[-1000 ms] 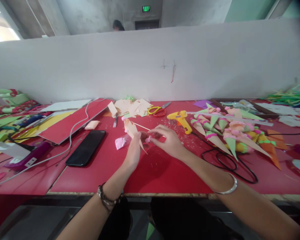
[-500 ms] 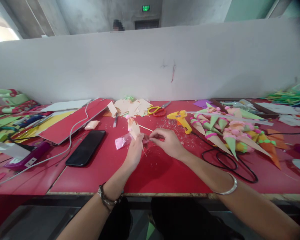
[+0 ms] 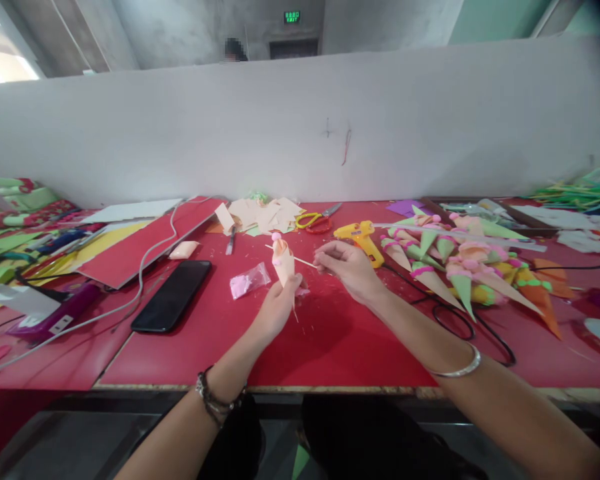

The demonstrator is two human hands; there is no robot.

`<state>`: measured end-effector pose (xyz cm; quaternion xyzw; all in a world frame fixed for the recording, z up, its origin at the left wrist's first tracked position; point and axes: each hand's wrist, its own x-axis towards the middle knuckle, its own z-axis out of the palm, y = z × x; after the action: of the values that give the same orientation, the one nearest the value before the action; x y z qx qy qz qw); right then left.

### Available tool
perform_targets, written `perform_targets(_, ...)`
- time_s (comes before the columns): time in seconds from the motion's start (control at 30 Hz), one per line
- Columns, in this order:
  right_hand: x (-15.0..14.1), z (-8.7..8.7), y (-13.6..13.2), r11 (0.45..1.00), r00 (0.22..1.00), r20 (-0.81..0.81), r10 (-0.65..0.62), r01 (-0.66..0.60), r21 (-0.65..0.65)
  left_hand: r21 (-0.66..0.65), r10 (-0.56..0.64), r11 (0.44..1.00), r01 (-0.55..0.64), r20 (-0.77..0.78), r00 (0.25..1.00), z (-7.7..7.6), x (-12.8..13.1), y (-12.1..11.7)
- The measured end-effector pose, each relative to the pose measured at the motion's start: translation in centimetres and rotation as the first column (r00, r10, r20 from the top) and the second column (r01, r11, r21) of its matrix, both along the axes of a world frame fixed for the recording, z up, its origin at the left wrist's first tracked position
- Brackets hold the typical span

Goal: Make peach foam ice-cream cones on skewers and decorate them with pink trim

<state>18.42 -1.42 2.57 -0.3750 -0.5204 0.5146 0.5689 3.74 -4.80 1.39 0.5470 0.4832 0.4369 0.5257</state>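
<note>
My left hand (image 3: 279,303) is closed round the lower part of a peach paper cone (image 3: 283,263), held upright with its opening up. A pink pom-pom (image 3: 277,237) sits at the cone's top edge, and some pink trim shows beside my fingers. My right hand (image 3: 344,267) is a little to the right of the cone, apart from it, with thumb and fingers pinched together; anything between the tips is too small to make out. A thin pale stick (image 3: 305,262) passes behind the cone, its right end near my right fingertips. A small clear bag of pink pieces (image 3: 249,281) lies left of the cone.
A yellow glue gun (image 3: 363,240) with a black cord lies right, before a pile of decorated paper cones (image 3: 463,267). Scissors (image 3: 319,220) and cut peach paper (image 3: 265,215) lie behind. A phone (image 3: 173,297), white cable and purple power strip (image 3: 60,317) are left.
My left hand has brought the cone to the right and turned it more upright. My right hand has drawn away to the right from the left hand. The bag shows more fully.
</note>
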Motion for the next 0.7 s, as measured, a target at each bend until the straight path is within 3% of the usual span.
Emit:
perform_targets(0.23, -0.12, 0.13, -0.3, 0.998, 0.998, -0.004, 0.06, -0.06, -0.019, 0.01, -0.021, 1.0, 0.021, 0.004, 1.0, 0.05, 0.28, -0.24)
perform_targets(0.43, 0.0, -0.07, -0.02, 0.997, 0.998, 0.042, -0.037, 0.034, 0.068, -0.029, -0.042, 0.999, 0.042, 0.001, 0.999, 0.55, 0.52, -0.62)
perform_targets(0.6, -0.03, 0.11, -0.1, 0.999, 1.0, -0.022, 0.016, -0.015, 0.034, -0.067, -0.038, 0.997, 0.035, -0.045, 0.998, 0.59, 0.58, -0.71)
perform_targets(0.7, -0.09, 0.53, -0.59, 0.99, 1.0, 0.024, -0.003, 0.0, 0.139, -0.081, -0.062, 0.995, 0.057, -0.06, 0.996, 0.19, 0.58, -0.59)
